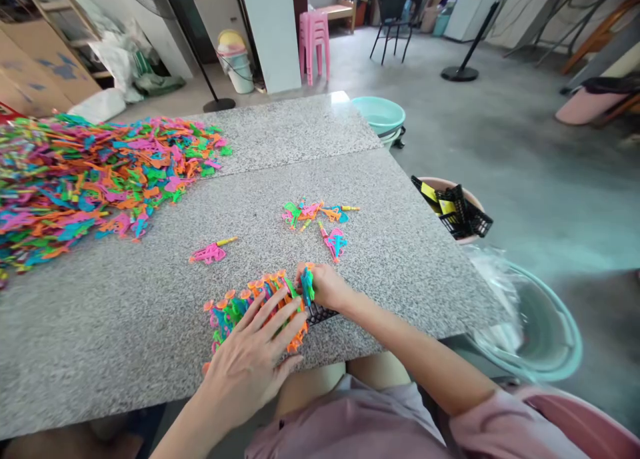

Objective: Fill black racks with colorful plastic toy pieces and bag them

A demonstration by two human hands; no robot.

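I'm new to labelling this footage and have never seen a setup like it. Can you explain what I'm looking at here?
One picture, from a camera worn on a person's head, looking down at their own bare hands. They sit at a grey speckled table. The left hand lies flat on a packed bunch of colourful plastic pieces over a black tray. The right hand pinches a blue piece. A big heap of pieces lies far left, and small clusters sit mid-table.

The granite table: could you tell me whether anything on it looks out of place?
One pink toy piece lies alone between the big colourful heap and the small cluster. The left hand presses a packed row; otherwise nothing stands out.
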